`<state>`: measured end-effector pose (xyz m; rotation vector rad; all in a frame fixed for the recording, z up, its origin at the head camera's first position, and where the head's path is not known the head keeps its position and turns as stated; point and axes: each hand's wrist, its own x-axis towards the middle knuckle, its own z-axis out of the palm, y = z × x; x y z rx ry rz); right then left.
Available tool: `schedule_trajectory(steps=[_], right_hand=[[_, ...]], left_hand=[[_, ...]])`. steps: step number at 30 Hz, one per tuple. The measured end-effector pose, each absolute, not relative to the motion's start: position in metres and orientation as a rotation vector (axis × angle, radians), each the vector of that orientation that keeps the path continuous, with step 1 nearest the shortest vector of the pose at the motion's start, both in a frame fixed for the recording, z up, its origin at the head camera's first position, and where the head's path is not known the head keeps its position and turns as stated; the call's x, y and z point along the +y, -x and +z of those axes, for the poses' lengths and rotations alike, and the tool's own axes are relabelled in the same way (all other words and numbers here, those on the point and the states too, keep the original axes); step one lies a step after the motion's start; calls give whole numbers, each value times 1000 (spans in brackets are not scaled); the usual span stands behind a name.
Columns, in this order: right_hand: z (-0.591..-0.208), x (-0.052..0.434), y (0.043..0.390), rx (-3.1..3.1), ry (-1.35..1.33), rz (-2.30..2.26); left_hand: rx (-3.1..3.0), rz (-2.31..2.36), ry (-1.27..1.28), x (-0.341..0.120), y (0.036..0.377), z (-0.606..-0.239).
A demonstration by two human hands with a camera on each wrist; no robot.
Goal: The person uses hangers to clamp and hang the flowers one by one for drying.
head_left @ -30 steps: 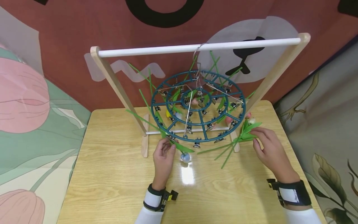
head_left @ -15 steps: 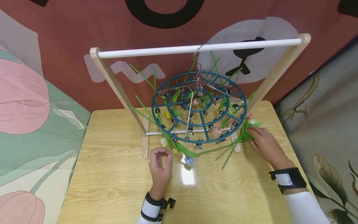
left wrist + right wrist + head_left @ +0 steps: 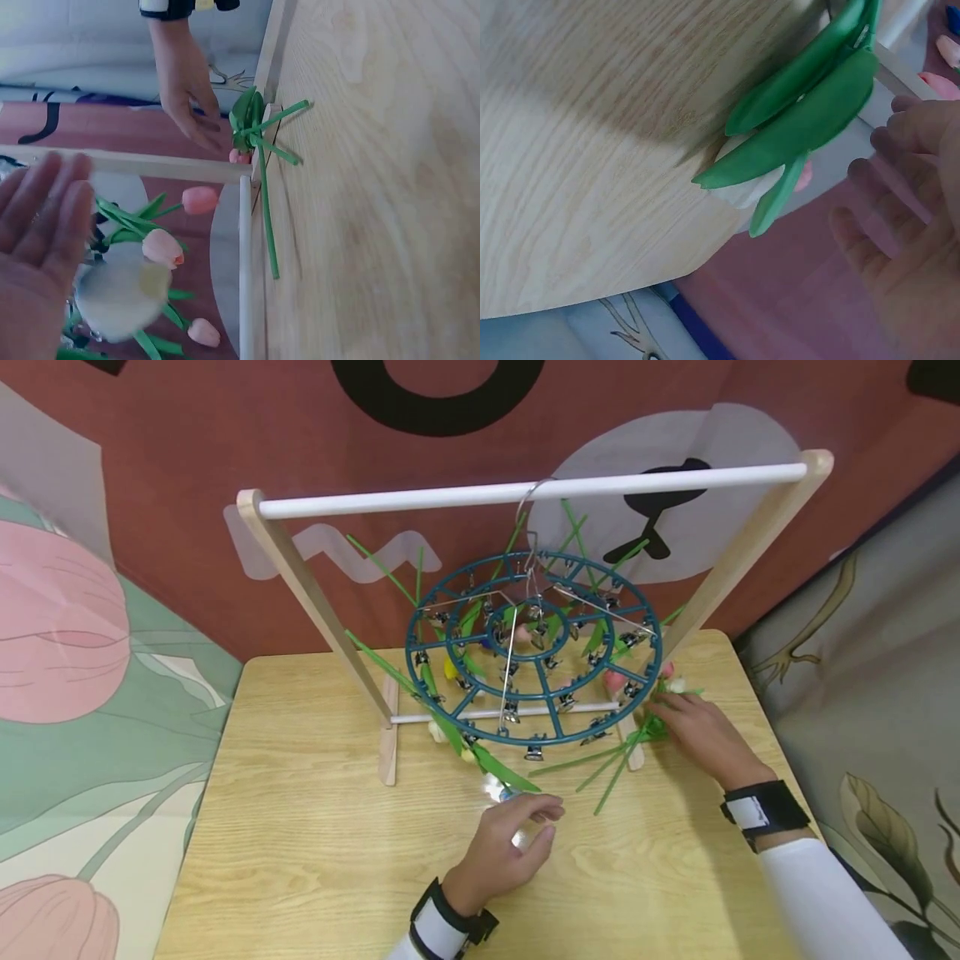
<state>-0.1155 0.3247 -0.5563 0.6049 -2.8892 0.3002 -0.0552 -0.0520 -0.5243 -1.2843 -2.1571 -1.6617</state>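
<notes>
My left hand (image 3: pixel 491 852) is over the table in front of the hanger, fingers loosely bent and holding nothing. Just beyond its fingertips, a blue tulip (image 3: pixel 507 794) hangs head down from the hanger's front edge, partly hidden. My right hand (image 3: pixel 705 739) reaches over the loose tulips (image 3: pixel 651 727) on the table at the right. In the right wrist view its relaxed fingers are beside the green leaves (image 3: pixel 802 120) and white bloom, with a gap between. The round teal clip hanger (image 3: pixel 540 742) bears several tulips, among them a pink tulip (image 3: pixel 200 200).
A wooden stand with a white top rail (image 3: pixel 420 497) carries the hanger by its hook. Its feet (image 3: pixel 388 752) rest on the wood-grain table (image 3: pixel 300 827). Patterned cloth (image 3: pixel 187 568) hangs behind and at both sides. Several green stems stick out around the hanger.
My left hand has let go at the hanger's front left edge, drawn back and moved right. The blue tulip hangs there. My right hand has shifted slightly left over the loose tulips.
</notes>
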Motion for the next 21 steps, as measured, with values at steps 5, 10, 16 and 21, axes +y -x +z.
schedule_trajectory(steps=[5, 10, 16, 21], right_hand=[[-561, 325, 124, -2943, -630, 217], [-566, 328, 133, -2941, -660, 142], [-564, 333, 133, -2924, -657, 112], [-559, 333, 134, -2821, -753, 125]], left_hand=[[-2492, -1603, 1290, -38, 58, -523], [-2671, -1434, 1273, -25, 66, -524], [-2851, -1175, 1267, -8, 75, -530], [-2907, -904, 1253, 4, 80, -537]])
